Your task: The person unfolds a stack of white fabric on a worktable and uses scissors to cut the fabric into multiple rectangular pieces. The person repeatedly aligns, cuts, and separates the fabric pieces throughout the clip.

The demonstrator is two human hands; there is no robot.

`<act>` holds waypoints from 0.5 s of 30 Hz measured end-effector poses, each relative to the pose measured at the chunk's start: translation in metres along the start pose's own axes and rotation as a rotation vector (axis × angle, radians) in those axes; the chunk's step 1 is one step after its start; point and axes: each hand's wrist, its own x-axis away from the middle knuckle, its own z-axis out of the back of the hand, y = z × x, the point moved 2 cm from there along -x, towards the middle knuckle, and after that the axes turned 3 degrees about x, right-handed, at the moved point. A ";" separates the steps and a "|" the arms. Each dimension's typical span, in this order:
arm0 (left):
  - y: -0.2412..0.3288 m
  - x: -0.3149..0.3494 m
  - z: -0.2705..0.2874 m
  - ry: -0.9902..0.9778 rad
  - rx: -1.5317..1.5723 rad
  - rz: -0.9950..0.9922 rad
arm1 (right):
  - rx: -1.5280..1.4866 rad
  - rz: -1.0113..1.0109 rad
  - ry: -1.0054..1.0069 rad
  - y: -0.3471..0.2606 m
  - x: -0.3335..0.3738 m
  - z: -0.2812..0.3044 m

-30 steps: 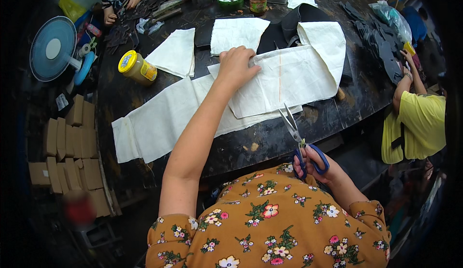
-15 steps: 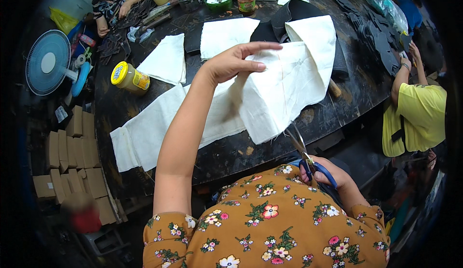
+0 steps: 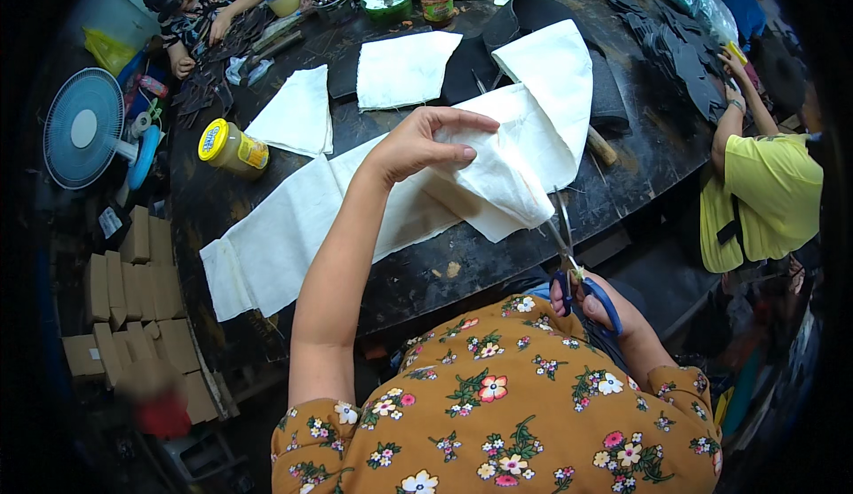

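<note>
White cloth [image 3: 502, 179] lies near a jar [image 3: 238, 152], wooden handle [image 3: 601, 146]; right hand [image 3: 627, 309] clasps scissors [image 3: 569, 261]; whether left hand [image 3: 413, 149] pinches, I cannot tell.

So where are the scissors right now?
In the head view, the scissors are right of centre, in the right hand, beside the white cloth.

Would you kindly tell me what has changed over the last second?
The left hand, which lay on the orange-lined white cloth a second ago, has risen; the cloth's left part is now lifted, bent and shifted rightward. The right hand keeps hold of the scissors, and the yellow-lidded jar stands where it was.
</note>
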 end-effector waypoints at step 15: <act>0.017 0.010 -0.002 0.053 -0.037 -0.059 | 0.241 -0.110 0.110 -0.020 -0.003 -0.005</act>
